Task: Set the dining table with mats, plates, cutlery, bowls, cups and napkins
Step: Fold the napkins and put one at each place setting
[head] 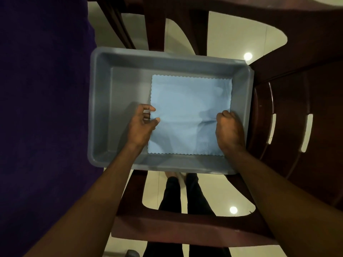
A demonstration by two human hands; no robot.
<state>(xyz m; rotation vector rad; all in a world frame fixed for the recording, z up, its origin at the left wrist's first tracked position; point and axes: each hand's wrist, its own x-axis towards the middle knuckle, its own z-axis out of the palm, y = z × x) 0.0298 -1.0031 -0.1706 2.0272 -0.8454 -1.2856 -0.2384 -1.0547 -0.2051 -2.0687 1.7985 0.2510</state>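
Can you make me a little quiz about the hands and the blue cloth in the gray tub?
1. True or false: the blue cloth lies inside the gray tub.
2. Which hand bunches the cloth's edge in a fist?
A. left hand
B. right hand
3. What shape is the cloth's edge?

Key:
1. True.
2. B; the left hand's fingers only pinch the other edge.
3. Wavy, scalloped.
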